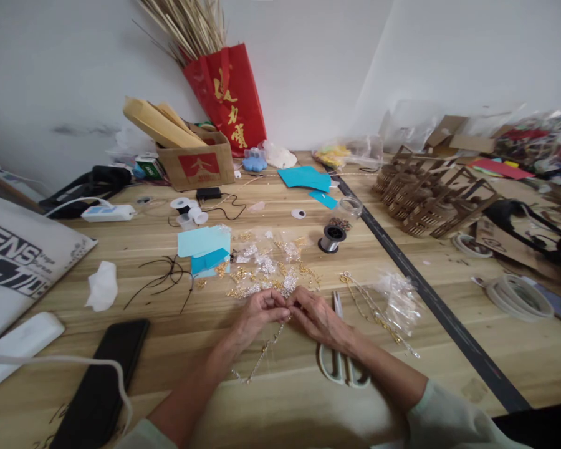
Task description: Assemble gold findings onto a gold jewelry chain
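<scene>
My left hand [265, 310] and my right hand [314, 313] meet fingertip to fingertip over the table, both pinched closed. Between them they hold one end of a beaded chain [263, 354], which hangs down from the fingers and trails on the wood toward me. Whatever lies right at the fingertips is too small to make out. Just beyond the hands spread loose gold and clear beads [267, 267], partly in small bags. Scissors [337, 362] with pale handles lie partly under my right wrist. Farther right rests a gold chain [369, 312] beside crumpled clear plastic bags [398, 296].
A spool of wire [331, 239] and a clear jar [349, 211] stand behind the beads. Light blue sheets [201, 243] and black cord [166, 280] lie left. A black phone [103, 380] is near front left. Small wooden baskets [430, 199] stand at right.
</scene>
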Tool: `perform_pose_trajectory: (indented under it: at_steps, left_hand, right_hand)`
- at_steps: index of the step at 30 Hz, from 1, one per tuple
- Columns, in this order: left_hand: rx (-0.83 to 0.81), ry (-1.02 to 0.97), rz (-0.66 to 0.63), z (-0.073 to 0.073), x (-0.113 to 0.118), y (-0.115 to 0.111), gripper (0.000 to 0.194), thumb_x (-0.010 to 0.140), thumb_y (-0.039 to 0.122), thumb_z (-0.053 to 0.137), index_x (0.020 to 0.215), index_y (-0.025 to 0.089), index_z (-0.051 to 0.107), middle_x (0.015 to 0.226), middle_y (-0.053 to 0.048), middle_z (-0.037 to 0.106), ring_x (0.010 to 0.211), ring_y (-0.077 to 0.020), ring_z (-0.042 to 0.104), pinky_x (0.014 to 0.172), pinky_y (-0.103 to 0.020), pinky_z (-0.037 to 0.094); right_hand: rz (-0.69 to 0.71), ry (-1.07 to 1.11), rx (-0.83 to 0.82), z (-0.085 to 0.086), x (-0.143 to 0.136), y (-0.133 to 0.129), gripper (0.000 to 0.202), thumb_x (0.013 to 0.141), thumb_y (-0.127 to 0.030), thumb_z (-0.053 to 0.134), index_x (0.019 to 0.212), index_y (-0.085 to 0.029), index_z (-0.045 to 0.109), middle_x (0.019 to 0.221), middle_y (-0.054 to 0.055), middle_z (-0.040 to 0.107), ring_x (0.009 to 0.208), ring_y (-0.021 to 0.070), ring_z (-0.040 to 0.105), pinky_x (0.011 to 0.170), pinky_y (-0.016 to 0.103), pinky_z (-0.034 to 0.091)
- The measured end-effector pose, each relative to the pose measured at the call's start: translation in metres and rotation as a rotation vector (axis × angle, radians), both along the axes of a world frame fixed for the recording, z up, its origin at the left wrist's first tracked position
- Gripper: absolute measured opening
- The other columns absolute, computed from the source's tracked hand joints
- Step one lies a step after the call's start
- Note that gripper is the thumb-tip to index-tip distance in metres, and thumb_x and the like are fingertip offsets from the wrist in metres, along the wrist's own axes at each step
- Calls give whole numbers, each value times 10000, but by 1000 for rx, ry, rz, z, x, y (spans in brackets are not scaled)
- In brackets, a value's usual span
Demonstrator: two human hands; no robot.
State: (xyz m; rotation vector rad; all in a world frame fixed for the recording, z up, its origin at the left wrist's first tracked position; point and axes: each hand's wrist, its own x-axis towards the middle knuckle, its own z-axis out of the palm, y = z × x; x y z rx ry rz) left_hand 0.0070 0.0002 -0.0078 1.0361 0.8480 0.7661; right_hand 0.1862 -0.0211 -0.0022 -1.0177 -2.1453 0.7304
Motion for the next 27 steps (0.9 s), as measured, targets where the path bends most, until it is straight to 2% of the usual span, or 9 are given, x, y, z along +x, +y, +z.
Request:
perform_pose_trajectory:
  at_steps: [9, 17, 19, 23, 27]
  left_hand:
    - [23, 34, 14, -2, 1, 1, 314, 542, 302, 833, 662, 133, 597, 582, 14, 636, 515, -94, 564, 536, -218, 455]
    - [63, 105, 20, -4, 1, 2, 273, 582, 343, 800, 633, 126, 642, 546, -8, 641, 497, -105, 564, 527, -230, 457]
    - [78, 116, 21, -2, 1, 1, 260, 594, 340, 792, 626, 129, 643, 542, -8, 641, 497, -107, 562, 529, -231, 459]
    - [87, 124, 24, -2, 1, 1, 242, 601, 326, 786, 620, 134, 640, 530, -2, 632, 494, -106, 557, 523, -229, 458]
    - [91, 117, 27, -4, 1, 2, 226, 606, 311, 780, 627, 134, 640, 530, 0, 631, 498, -107, 555, 524, -230, 455]
  right_hand:
    - [0, 60, -111, 4, 2, 3, 129, 932, -216, 498, 860, -165, 592, 797, 25, 591, 717, 136, 566, 644, 243, 440]
    - [-27, 65, -62, 13, 7, 6, 138, 928, -239, 513, 870, -162, 612, 808, 39, 610, 726, 139, 574, 623, 238, 444]
    - [-29, -3, -47, 16, 11, 8, 115, 920, -223, 521, 872, -164, 608, 824, 41, 606, 713, 135, 569, 613, 232, 439]
    - [34, -293, 12, 19, 17, 9, 101, 877, -143, 544, 834, -184, 625, 802, 20, 591, 626, 114, 544, 554, 214, 385]
    - [78, -489, 58, 20, 16, 7, 125, 854, -101, 559, 888, -203, 623, 816, 17, 593, 652, 124, 552, 546, 218, 353]
